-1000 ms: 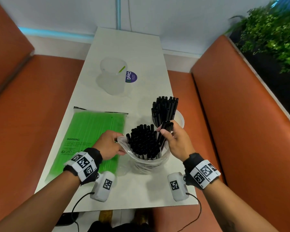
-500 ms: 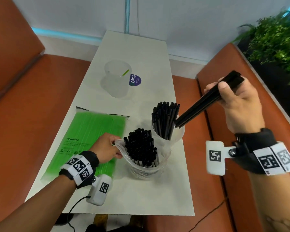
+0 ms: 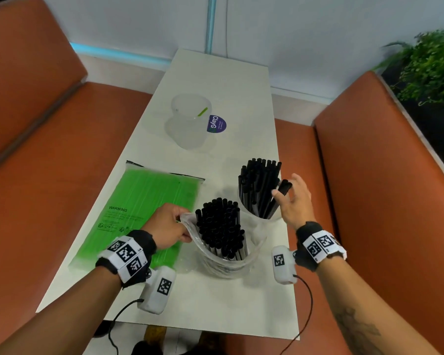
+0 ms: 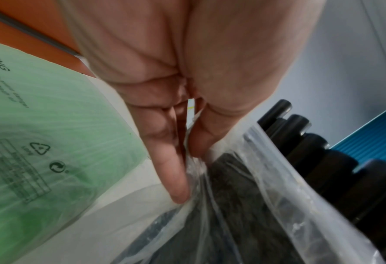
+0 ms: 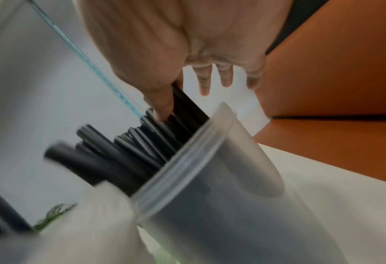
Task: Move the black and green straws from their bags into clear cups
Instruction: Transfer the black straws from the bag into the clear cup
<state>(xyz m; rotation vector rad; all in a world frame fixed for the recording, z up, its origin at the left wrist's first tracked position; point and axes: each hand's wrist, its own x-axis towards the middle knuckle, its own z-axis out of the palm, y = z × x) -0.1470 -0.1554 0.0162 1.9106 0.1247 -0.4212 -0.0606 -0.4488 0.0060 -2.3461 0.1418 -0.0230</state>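
Observation:
A clear bag (image 3: 254, 254) of upright black straws (image 3: 219, 226) stands near the table's front. My left hand (image 3: 182, 226) pinches its left rim, and the left wrist view shows thumb and fingers (image 4: 187, 153) nipping the plastic (image 4: 255, 196). Behind it on the right is a clear cup (image 3: 244, 203) packed with black straws (image 3: 256, 180). My right hand (image 3: 285, 185) is at the cup's right side with fingers spread and straight. Its thumb (image 5: 162, 110) touches a few leaning straws (image 5: 187, 107) inside the cup (image 5: 210, 178). A sealed bag of green straws (image 3: 144, 213) lies flat at the left.
A second clear cup (image 3: 187, 129) stands further back with one green straw (image 3: 202, 111) in it, beside a purple sticker (image 3: 216, 123). The white table (image 3: 215, 303) is narrow, with orange bench seats (image 3: 62, 162) on both sides. A plant (image 3: 431, 67) is at the far right.
My right hand took a bundle of black straws from the bag, lifted it up and to the right, then lowered it into the cup and spread its fingers. The left hand kept its pinch.

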